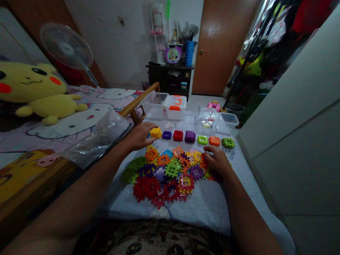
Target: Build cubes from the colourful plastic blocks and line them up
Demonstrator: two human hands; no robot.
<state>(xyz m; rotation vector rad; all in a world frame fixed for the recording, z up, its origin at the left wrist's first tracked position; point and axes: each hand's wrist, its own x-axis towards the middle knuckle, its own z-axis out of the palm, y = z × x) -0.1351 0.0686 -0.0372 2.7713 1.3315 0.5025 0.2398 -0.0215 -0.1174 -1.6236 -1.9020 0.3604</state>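
A row of small stacks of notched plastic building tiles crosses the cloth. My left hand [142,136] is at its left end, thumb and fingers spread on either side of the yellow stack [156,132]; whether they press on it I cannot tell. A bit of blue shows beside that palm. To the right follow a dark blue stack [166,135], a red stack [178,135], a purple stack [190,136] and several others. My right hand [217,158], fingers apart and slightly bent, hovers at the right edge of a loose pile of mixed-colour tiles [173,168].
Behind the row stand a clear box with an orange-handled lid [175,107], an open clear bin [155,106] and smaller clear containers [228,119]. A wooden rail [143,97] and plastic bag [103,136] lie left, beside a bed with a yellow plush toy [50,106]. A pale cabinet [297,117] borders the right.
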